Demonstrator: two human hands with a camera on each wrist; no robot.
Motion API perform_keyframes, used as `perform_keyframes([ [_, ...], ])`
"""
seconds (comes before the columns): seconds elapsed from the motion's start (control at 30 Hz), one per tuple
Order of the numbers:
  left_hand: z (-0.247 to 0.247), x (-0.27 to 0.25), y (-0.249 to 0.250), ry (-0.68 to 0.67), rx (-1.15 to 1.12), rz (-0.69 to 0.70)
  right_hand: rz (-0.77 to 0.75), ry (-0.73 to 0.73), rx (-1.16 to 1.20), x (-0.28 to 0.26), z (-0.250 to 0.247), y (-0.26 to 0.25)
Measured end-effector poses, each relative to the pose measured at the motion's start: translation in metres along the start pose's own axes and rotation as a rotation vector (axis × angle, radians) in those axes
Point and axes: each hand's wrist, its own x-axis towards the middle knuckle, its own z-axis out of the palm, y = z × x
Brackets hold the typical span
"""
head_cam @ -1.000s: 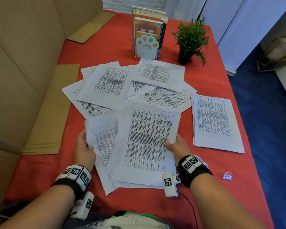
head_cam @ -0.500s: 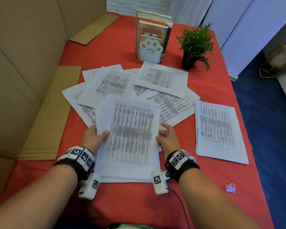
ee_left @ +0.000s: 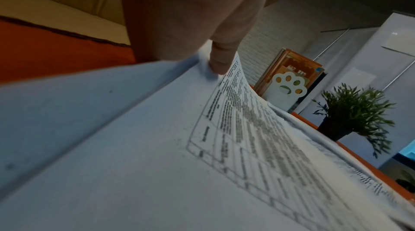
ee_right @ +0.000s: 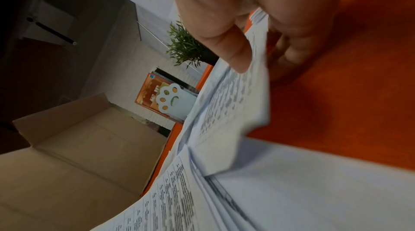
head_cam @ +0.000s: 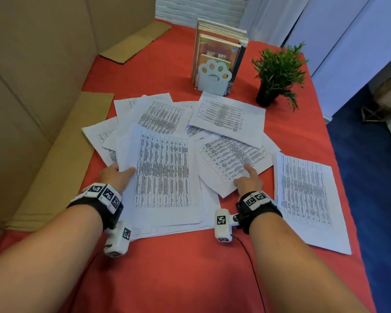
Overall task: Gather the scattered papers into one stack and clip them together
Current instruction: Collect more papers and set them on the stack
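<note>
Left hand: the left hand [head_cam: 113,177] has moved from the near-left margin of the gathered stack [head_cam: 165,177] up to its left edge; its grip is now a pinch, thumb on top and fingers under the sheets, which curl upward in the left wrist view.
Gathered stack: since a moment ago it looks squarer, the sheets closer to lined up, and it lies on the red tabletop [head_cam: 190,279] straight in front of the person.
Right hand: the right hand [head_cam: 248,181] has let go of the stack's right edge and gone to the angled sheet [head_cam: 233,159] just beside it; its grip pinches that sheet's near corner, thumb above, fingers below.
Meaning for the task: my judgement is that one batch is collected and the next sheet is about to join it; clipping looks some way off.
Loose papers: white pages printed with dense tables; several overlap in a fan beyond the stack, and a separate pile [head_cam: 307,199] lies at the far right.
Clip: none shows in the current views.
</note>
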Motion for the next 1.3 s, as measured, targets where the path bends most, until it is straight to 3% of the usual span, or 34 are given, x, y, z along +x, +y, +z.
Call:
perform_keyframes([
  [0.3, -0.014, -0.014, -0.01, -0.095, 0.161, 0.071, -0.085, -0.183, -0.161, -0.013, 0.004, 0.001],
  [0.47, -0.033, -0.035, -0.041, -0.128, 0.19, 0.061, -0.121, -0.304, -0.286, -0.032, -0.008, 0.018],
  [0.63, -0.051, -0.062, -0.082, -0.147, 0.155, 0.017, -0.06, -0.338, -0.236, -0.064, -0.033, 0.033],
  [0.8, -0.056, -0.09, -0.099, -0.094, 0.113, 0.01, -0.095, -0.139, -0.16, -0.082, -0.049, 0.044],
  [0.97, -0.056, -0.106, -0.083, 0.225, 0.362, 0.204, -0.282, 0.007, -0.253, -0.086, -0.065, 0.04],
  [1.1, -0.052, -0.117, -0.058, 0.089, 0.24, 0.29, -0.435, 0.064, -0.35, -0.098, -0.076, 0.01],
  [1.23, -0.047, -0.121, -0.044, -0.002, 0.197, 0.259, -0.618, 0.184, -0.435, -0.117, -0.083, -0.018],
  [1.3, -0.043, -0.115, -0.04, -0.027, 0.206, 0.181, -0.779, 0.213, -0.513, -0.123, -0.085, -0.032],
])
